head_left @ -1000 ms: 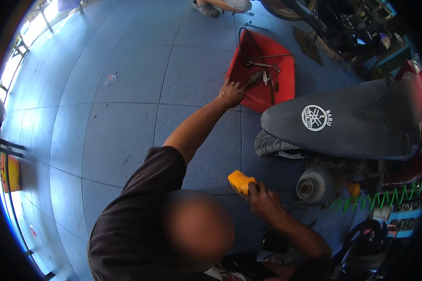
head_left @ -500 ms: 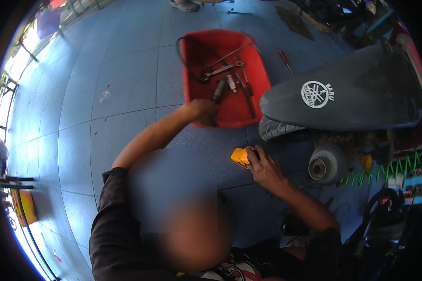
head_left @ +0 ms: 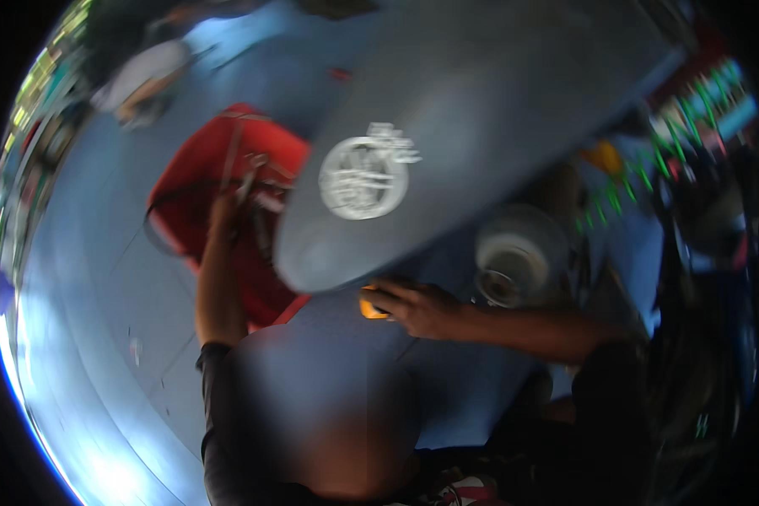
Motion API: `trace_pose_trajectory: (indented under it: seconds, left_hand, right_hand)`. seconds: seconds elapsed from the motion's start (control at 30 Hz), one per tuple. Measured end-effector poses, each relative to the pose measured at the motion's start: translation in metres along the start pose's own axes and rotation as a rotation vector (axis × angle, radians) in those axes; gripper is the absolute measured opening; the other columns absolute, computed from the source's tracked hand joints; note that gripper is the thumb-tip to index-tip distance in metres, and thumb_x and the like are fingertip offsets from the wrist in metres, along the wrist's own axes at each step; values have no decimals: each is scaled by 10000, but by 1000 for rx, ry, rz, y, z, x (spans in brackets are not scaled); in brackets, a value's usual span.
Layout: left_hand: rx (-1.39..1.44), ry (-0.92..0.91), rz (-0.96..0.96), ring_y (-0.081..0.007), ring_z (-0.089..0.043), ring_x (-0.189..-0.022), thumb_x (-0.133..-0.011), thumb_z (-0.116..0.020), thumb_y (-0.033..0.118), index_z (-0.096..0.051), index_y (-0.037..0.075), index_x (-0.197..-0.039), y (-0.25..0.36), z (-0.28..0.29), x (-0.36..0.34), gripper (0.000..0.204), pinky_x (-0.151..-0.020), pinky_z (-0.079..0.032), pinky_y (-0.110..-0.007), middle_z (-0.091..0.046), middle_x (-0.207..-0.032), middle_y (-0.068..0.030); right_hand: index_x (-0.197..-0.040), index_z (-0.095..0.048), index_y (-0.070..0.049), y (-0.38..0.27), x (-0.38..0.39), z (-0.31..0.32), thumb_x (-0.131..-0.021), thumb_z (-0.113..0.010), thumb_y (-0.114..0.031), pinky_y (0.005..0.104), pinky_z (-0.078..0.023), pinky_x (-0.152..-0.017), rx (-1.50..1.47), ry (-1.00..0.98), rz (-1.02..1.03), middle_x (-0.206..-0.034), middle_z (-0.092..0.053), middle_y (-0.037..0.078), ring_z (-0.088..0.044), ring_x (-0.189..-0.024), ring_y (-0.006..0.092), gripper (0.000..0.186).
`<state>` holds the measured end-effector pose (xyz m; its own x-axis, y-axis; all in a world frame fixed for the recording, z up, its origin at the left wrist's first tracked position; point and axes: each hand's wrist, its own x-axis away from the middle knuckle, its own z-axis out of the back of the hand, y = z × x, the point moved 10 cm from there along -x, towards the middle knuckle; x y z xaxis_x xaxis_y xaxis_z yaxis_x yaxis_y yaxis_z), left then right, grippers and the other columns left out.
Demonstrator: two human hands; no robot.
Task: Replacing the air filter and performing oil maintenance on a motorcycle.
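Over red tray (head_left: 191, 155), left hand (head_left: 225, 209) by blurred tools (head_left: 249, 179), hold unclear; right hand (head_left: 420, 309) clamped on yellow object (head_left: 369, 304) outside tray.

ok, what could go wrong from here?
The left hand is at metal tools in the red tray; it might scrape against them. The right hand holds a yellow object near the dark grey panel; they could knock together. The right forearm is near a silver exhaust; possible burn if hot.
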<state>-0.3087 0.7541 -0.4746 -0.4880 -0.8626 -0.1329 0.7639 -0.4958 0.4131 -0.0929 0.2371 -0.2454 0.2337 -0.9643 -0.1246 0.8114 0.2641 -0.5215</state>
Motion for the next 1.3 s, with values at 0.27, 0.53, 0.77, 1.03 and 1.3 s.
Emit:
trace_pose_trajectory:
  seconds: [0.27, 0.53, 0.77, 1.03, 1.3]
  left_hand:
    - [239, 66, 211, -407, -671, -845, -907, -577, 433, -662, -57, -925, 137, -1, -26, 497, -715, -550, -494, -674, -919, -268]
    - [1175, 498, 220, -308, -648, -661, -949, -545, 376, -660, -56, -887, 179, 123, 93, 451, -570, -539, -439, -660, -767, -186]
    - [773, 931, 702, -108, -374, -444, -980, -517, 413, -619, -67, -881, 194, 223, 330, 500, -360, -296, -295, -468, -586, -41]
    - [-384, 599, 251, -432, -576, -629, -993, -503, 248, -537, -8, -890, 217, 216, 575, 278, -549, -439, -484, -598, -732, -217]
    - [-241, 90, -695, -261, -519, -585, -722, -758, 200, -550, 78, -771, 439, 118, 540, 246, -524, -448, -392, -482, -668, -69]
  right_hand:
    - [-1351, -440, 31, 29, 31, 2, -783, -624, -25, 372, -540, -886, 181, 121, 54, -1241, -523, 198, -596, -1061, 311, 599]
    - [-1275, -510, 109, 7, 52, -8, -819, -573, -204, 397, -492, -969, 590, 143, 112, -1317, -477, 281, -549, -1148, 340, 556]
    - [-1121, -572, 110, -23, 142, 18, -868, -584, -216, 429, -565, -800, 243, 100, 283, -1174, -569, 286, -630, -1029, 382, 413]
    - [-936, -617, 55, 55, 141, -2, -901, -530, -204, 458, -565, -638, -115, -98, 4, -821, -677, 235, -687, -741, 362, 276]
    - [-1189, -577, 40, 40, 198, -46, -1009, -449, -442, 359, -519, -871, -882, -529, -46, -1034, -666, 153, -645, -939, 211, 531]
